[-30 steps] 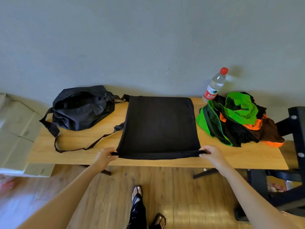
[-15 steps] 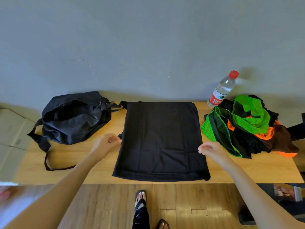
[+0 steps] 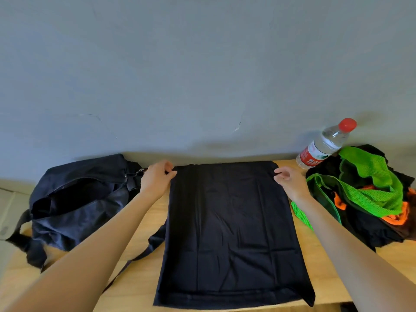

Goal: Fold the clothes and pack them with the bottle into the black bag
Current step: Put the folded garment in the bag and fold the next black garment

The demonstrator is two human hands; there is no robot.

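Observation:
A black garment [image 3: 229, 233] lies flat as a long rectangle in the middle of the wooden table [image 3: 139, 287]. My left hand [image 3: 157, 179] pinches its far left corner, and my right hand [image 3: 290, 180] pinches its far right corner, both close to the wall. The black bag [image 3: 78, 199] sits open at the left, and its strap [image 3: 155, 239] trails toward the garment. A clear water bottle [image 3: 324, 143] with a red cap stands at the back right. Below it lies a heap of green, orange and black clothes [image 3: 371, 199].
A grey wall runs right behind the table's far edge. At the far left, beyond the table, stands a pale cardboard box [image 3: 9, 210]. Bare wood shows between the bag and the garment, and along the front right edge.
Both hands let go of the garment's near edge and travelled up its sides to the far corners. The near edge now lies flat on the table.

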